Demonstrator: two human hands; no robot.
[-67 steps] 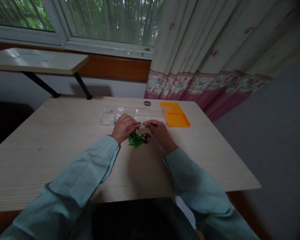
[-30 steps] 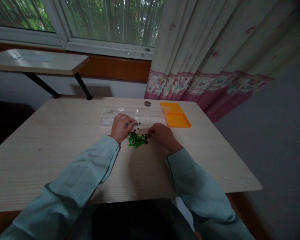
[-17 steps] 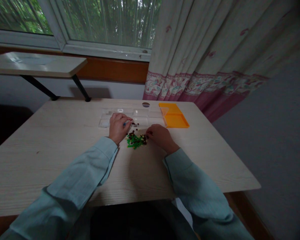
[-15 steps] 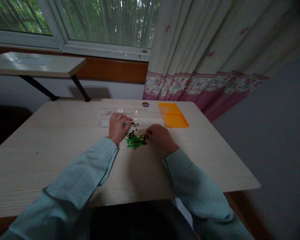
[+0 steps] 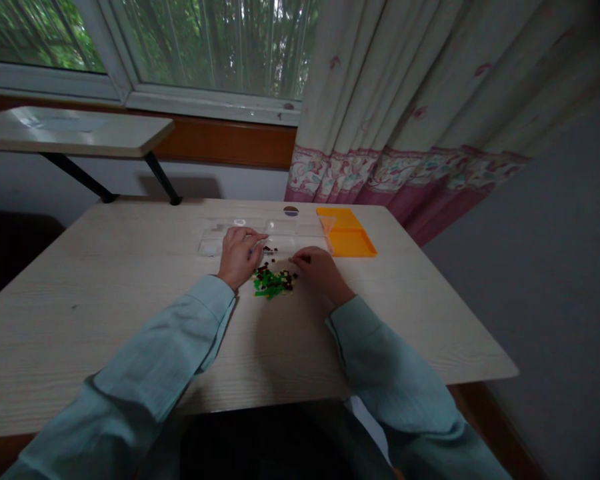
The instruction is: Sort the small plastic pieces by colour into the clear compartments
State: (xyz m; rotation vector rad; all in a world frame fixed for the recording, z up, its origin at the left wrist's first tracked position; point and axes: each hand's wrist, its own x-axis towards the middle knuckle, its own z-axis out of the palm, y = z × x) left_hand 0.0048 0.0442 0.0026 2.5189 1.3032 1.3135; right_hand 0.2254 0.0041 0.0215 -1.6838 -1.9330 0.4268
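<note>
My left hand (image 5: 239, 257) lies over the near edge of a clear plastic compartment box (image 5: 307, 241), its thumb and fingers curled about that edge. Something small and bluish shows by the thumb. Just right of those fingers are a few tiny dark brown pieces (image 5: 270, 249). In front lies a loose pile of small building pieces (image 5: 271, 284), mostly green, with dark brown and pale yellow ones mixed in. My right hand (image 5: 321, 270) is above the pile's right side, thumb and forefinger pinched together. Whatever sits in that pinch is too small to name.
An orange tray (image 5: 354, 241) stands at the back right, beside the clear box. Behind the box is a small dark round spot (image 5: 291, 211) on the wooden table (image 5: 140, 333). A raised shelf (image 5: 80, 130) on black legs is at the back left, below the window.
My right hand's pinched fingertips have lifted slightly and shifted a little away from the pile toward the box. My left hand has barely moved.
</note>
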